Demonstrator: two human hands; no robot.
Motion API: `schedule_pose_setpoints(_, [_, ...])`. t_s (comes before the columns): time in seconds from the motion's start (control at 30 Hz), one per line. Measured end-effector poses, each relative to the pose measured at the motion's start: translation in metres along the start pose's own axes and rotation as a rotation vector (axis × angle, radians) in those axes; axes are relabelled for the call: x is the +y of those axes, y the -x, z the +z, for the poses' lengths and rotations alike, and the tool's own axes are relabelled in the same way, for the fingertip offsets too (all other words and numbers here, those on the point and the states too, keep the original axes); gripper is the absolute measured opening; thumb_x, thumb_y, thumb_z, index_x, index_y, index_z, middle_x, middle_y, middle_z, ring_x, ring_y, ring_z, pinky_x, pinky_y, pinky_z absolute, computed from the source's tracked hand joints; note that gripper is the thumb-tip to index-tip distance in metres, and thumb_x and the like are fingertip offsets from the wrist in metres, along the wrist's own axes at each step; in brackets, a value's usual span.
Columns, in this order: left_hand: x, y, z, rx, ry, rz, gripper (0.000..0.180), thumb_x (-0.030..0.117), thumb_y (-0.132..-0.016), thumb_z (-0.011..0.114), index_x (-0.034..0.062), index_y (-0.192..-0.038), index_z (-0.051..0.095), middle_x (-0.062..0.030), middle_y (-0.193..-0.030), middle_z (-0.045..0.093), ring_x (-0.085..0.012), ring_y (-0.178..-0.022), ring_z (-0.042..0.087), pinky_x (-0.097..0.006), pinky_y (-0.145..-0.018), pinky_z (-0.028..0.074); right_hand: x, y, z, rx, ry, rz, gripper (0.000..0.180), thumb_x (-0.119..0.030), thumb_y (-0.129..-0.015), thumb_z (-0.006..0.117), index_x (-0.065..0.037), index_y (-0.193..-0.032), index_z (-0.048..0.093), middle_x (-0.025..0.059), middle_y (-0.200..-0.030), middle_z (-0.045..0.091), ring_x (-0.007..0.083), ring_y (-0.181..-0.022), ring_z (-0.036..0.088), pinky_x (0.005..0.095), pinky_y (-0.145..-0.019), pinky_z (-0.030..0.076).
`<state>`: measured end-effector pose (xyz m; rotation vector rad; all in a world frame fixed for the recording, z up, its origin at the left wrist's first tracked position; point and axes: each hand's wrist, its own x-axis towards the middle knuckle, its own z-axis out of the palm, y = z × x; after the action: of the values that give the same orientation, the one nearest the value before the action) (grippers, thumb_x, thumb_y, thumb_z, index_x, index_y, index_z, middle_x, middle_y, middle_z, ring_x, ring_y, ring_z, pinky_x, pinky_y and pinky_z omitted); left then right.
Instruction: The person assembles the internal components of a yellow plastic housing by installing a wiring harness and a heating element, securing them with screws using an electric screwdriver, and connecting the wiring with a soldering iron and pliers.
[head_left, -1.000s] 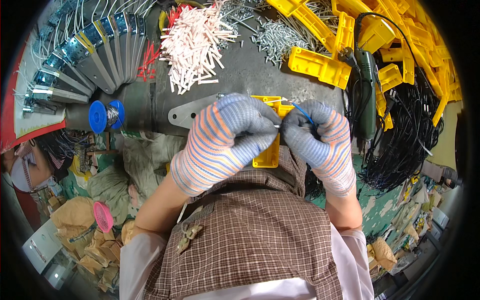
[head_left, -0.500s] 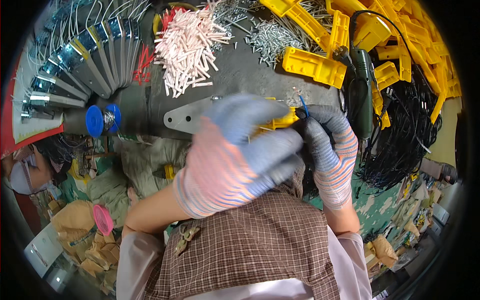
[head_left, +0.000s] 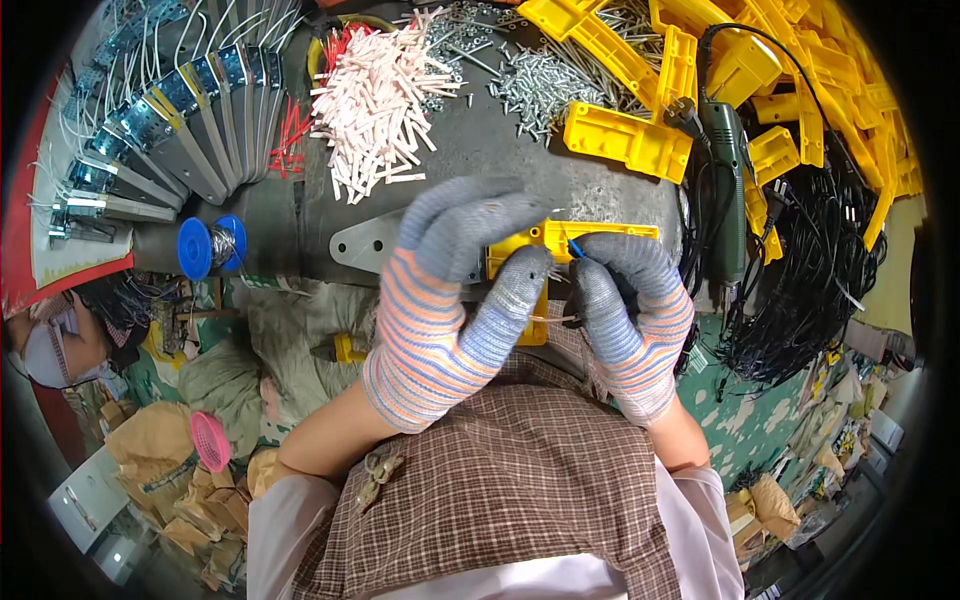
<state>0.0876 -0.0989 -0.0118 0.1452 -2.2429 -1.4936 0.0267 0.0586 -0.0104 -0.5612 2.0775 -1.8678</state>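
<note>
My right hand (head_left: 635, 325), in a striped knit glove, pinches a wire with blue insulation (head_left: 575, 249) between thumb and forefinger. A thin brownish wire (head_left: 553, 319) shows below its fingertips. My left hand (head_left: 435, 310), gloved alike, is just left of it with thumb and fingers apart and nothing visible between them. Under and behind both hands lies a yellow plastic housing (head_left: 610, 231), partly hidden by my fingers. A grey metal plate with holes (head_left: 358, 243) extends left from the housing, its right part behind my left hand.
White sleeves (head_left: 375, 110) and silver screws (head_left: 535, 90) lie in heaps at the back. Blue spool (head_left: 195, 247) and fanned metal plates (head_left: 190, 150) stand left. On the right are yellow housings (head_left: 625, 140), a green power tool (head_left: 725, 190) and coiled black cables (head_left: 800, 300).
My left hand was blurred across the housing near the right fingertips; it has drawn back a little and its fingers are apart. The blue wire has moved down and left with my right hand.
</note>
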Motion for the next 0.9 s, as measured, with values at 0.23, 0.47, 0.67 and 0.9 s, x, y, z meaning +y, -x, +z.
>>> schedule_pose_setpoints(0.23, [0.003, -0.004, -0.006, -0.077, -0.031, 0.032, 0.024, 0.013, -0.087, 0.064, 0.0070, -0.110, 0.066, -0.0171, -0.109, 0.060, -0.0306, -0.101, 0.059, -0.037, -0.085, 0.049, -0.005, -0.002, 0.001, -0.003, 0.090, 0.019, 0.017, -0.001, -0.086, 0.067, -0.003, -0.103, 0.065, 0.0023, -0.083, 0.067, 0.0050, -0.070, 0.059, 0.0216, -0.064, 0.048])
schedule_pose_setpoints(0.47, [0.003, 0.004, 0.005, -0.078, 0.535, -0.383, 0.017, 0.006, -0.088, 0.066, 0.0019, -0.104, 0.062, -0.0046, -0.101, 0.062, -0.0114, -0.095, 0.058, -0.026, -0.085, 0.047, 0.004, -0.004, -0.003, -0.067, 0.144, -0.110, 0.012, -0.005, -0.085, 0.069, -0.003, -0.097, 0.066, 0.0023, -0.080, 0.068, 0.0087, -0.068, 0.061, 0.0245, -0.064, 0.050])
schedule_pose_setpoints(0.67, [-0.002, 0.007, -0.007, -0.175, 0.965, -0.611, 0.016, 0.006, -0.090, 0.064, 0.0017, -0.105, 0.062, -0.0042, -0.105, 0.062, -0.0091, -0.098, 0.057, -0.024, -0.088, 0.047, -0.006, 0.003, -0.014, -0.143, -0.085, 0.165, 0.010, -0.011, -0.087, 0.069, -0.004, -0.092, 0.062, -0.0004, -0.081, 0.063, 0.0053, -0.075, 0.055, 0.0233, -0.069, 0.046])
schedule_pose_setpoints(0.9, [-0.067, -0.040, -0.070, -0.295, -0.864, 0.186, 0.021, 0.022, -0.077, 0.069, 0.0118, -0.095, 0.070, -0.0105, -0.112, 0.060, -0.0317, -0.103, 0.056, -0.042, -0.090, 0.045, -0.003, 0.005, -0.027, -0.068, 0.027, 0.261, 0.007, -0.007, -0.087, 0.066, -0.003, -0.091, 0.061, -0.0012, -0.079, 0.061, 0.0049, -0.070, 0.052, 0.0211, -0.066, 0.044])
